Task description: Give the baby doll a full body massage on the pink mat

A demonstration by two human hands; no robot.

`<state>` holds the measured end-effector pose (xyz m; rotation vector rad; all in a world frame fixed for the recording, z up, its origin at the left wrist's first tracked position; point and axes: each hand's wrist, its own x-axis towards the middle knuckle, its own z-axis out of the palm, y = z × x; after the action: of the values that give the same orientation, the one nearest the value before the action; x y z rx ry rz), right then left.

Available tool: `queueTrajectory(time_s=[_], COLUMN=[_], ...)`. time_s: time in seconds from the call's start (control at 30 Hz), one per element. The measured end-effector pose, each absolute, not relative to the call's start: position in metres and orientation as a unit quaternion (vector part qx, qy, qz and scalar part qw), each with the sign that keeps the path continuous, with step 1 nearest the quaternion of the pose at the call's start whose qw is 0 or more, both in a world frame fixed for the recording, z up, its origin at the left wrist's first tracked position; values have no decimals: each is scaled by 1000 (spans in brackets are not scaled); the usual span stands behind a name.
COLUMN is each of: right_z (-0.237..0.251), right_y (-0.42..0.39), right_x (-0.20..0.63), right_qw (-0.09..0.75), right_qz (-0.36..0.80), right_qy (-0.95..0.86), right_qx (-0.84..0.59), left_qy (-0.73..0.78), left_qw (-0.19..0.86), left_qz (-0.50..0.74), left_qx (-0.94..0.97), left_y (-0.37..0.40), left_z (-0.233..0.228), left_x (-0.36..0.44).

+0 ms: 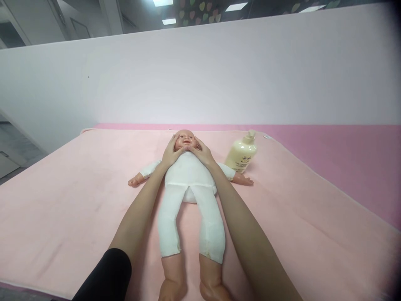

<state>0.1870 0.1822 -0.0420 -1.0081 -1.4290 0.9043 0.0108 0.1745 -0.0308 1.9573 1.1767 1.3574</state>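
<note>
A doll [188,184] lies face-up on a pink blanket [62,200]; the left hand [171,154] and right hand [204,154] cup its cheeks, fingers open. A lotion bottle [242,154] stands just beside its arm.

Looks like a baby-care training room: practice doll [187,184] on a pink blanket [78,196], lotion bottle [242,154], white partition [200,75], office-style ceiling lights [163,2].
</note>
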Motion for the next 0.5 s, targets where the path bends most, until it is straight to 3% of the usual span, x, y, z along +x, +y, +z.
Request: queueTrajectory(time_s=[0.5], right_z=[-38], right_y=[180], right_x=[198], right_qw=[528], right_qz=[331], right_qy=[-662], right_qx=[-417], left_qy=[426], left_qw=[224], left_qz=[496], left_qx=[722], left_y=[178], left_z=[-33], left_x=[9])
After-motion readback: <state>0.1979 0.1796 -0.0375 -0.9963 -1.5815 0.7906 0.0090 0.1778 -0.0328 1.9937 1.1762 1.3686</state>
